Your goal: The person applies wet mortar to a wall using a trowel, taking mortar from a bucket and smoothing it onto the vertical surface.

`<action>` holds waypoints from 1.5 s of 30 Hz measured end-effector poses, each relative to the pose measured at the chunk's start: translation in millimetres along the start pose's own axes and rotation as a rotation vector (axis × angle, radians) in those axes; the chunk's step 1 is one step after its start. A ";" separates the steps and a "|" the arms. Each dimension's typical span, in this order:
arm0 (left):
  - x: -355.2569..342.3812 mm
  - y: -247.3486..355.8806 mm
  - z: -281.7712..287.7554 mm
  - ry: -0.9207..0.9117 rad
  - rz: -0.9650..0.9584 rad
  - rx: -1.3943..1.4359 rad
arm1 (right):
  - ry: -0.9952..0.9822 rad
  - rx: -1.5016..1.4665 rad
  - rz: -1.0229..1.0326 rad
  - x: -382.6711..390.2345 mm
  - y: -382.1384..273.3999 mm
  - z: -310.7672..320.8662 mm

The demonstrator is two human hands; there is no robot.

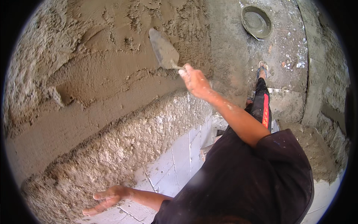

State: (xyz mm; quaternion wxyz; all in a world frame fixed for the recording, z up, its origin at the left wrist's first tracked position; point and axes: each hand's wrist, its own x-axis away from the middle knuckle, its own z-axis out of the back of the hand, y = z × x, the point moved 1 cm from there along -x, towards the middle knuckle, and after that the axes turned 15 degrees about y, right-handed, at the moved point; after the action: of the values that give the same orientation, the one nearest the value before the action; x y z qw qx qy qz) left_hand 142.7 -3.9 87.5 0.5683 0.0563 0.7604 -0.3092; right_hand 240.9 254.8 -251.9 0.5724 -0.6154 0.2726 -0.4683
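Observation:
My right hand [196, 81] is closed round the handle of a pointed trowel [164, 48]. The trowel's blade lies over wet grey-brown mortar [123, 71] on the wall; whether it touches the surface I cannot tell. A smoothed band of mortar runs across below the blade, with rougher patches above it. Lower down, my left hand [108, 199] is open with its fingers apart and holds nothing. It is beside the rough, lumpy mortar coat [108, 149], near the bare pale block wall [179, 155]; contact is hard to make out.
A round bucket [256, 22] with wet mix inside stands on the floor at the far right. Pale debris [294, 56] is scattered near it. My sandalled foot [263, 68] is on the floor. Another mortar-coated wall [328, 74] rises along the right side.

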 end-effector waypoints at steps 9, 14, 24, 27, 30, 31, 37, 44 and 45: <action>-9.4 32.4 -3.3 -0.020 -0.023 -0.133 | -0.021 -0.260 -0.606 4.0 162.1 -57.7; -4.6 31.2 -12.3 -0.029 -0.040 -0.011 | -0.171 -0.744 -0.689 35.3 36.7 -34.8; 2.4 39.9 -7.4 -0.066 -0.062 -0.038 | -0.019 0.184 0.153 -16.8 4.2 -24.1; 5.8 44.4 -13.9 -0.055 -0.058 -0.014 | 0.208 0.362 0.082 -87.8 54.2 -19.3; 7.5 49.1 -12.8 -0.051 -0.053 -0.027 | 0.302 0.339 0.034 -103.5 110.4 -25.8; 6.2 50.1 -11.8 -0.051 -0.053 -0.036 | 0.273 0.254 -0.064 -105.3 115.5 -30.9; -3.2 53.0 -13.3 -0.020 -0.017 -0.051 | -0.119 -0.756 -0.834 -93.7 75.9 -21.1; 0.6 72.1 -26.1 -0.035 -0.003 -0.045 | -0.246 -0.447 0.143 2.2 -88.3 3.6; 2.8 78.9 -29.4 -0.048 -0.014 -0.045 | -0.224 -0.359 0.177 -3.1 -90.3 15.8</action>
State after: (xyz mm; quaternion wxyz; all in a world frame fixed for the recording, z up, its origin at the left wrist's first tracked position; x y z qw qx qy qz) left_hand 151.9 74.3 57.7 0.5852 0.0307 0.7537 -0.2975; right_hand 235.6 282.3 -164.6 0.5191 -0.7293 0.3394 -0.2889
